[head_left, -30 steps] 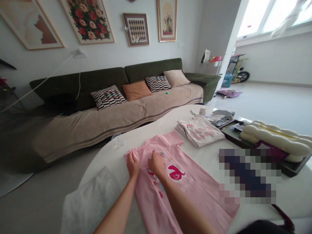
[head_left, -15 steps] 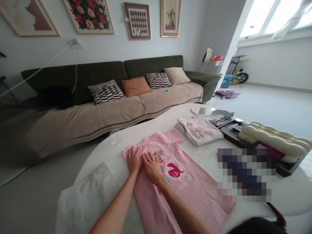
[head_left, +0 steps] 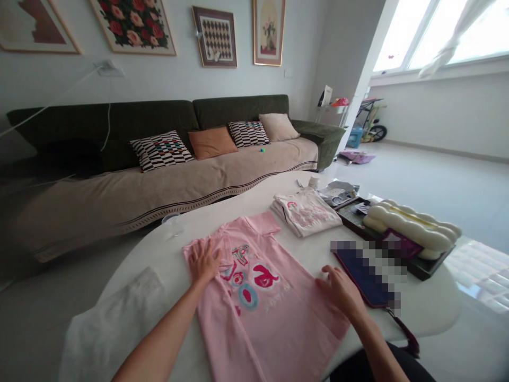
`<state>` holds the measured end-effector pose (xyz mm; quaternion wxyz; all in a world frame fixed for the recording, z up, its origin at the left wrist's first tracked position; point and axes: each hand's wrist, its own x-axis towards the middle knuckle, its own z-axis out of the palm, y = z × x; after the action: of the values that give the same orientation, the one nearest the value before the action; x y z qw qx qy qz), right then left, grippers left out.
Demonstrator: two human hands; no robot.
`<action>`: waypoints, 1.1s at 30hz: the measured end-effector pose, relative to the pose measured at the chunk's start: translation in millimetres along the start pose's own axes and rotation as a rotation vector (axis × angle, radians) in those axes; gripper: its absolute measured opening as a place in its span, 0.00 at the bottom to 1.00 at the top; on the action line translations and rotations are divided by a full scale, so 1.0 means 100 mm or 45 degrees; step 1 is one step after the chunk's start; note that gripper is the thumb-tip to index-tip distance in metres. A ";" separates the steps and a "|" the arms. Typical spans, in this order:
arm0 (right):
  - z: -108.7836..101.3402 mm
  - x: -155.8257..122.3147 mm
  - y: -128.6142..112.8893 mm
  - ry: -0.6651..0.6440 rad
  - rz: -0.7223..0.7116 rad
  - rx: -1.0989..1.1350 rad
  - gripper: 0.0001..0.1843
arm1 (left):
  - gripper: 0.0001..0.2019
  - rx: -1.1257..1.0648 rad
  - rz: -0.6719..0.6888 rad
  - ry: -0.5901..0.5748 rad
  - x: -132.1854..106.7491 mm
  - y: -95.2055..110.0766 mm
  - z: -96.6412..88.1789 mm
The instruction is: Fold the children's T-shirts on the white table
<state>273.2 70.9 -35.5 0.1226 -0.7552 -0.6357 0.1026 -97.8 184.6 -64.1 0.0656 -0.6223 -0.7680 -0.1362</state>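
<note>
A pink T-shirt point(head_left: 286, 313) with bright printed patches lies on the white table, its left side folded inward. My left hand point(head_left: 204, 261) rests flat on the folded part near the sleeve, fingers spread. At the shirt's right edge is my right hand point(head_left: 340, 292), thumb and forefinger apart and the other fingers bent, with nothing visible in it. Just past that hand lies a dark blue pouch point(head_left: 363, 273) with a wrist strap, partly blurred out. A stack of folded white shirts point(head_left: 312, 212) sits behind the pink one.
A dark tray point(head_left: 427, 270) on the right holds a cream, bubble-shaped tissue box point(head_left: 413, 223). Plastic packaging point(head_left: 340, 191) lies behind it. At the left table edge is a whitish translucent sheet point(head_left: 119, 318), with a clear cup point(head_left: 173, 223) farther back. A long sofa point(head_left: 222, 170) stands beyond.
My right hand has left the folded part and moved right to the shirt's other edge. My left hand stays on the fold, its fingers now spread wider. The view has shifted to the right.
</note>
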 end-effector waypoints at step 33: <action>-0.25 -0.90 -0.46 -0.420 -0.971 0.746 0.19 | 0.14 -1.548 -0.563 -0.119 -0.08 1.16 -0.29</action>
<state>222.6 -12.0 2.8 0.2560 -0.3770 -0.8216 0.3424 15.2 190.6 -23.3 -0.3615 -0.3808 -0.6662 -0.5296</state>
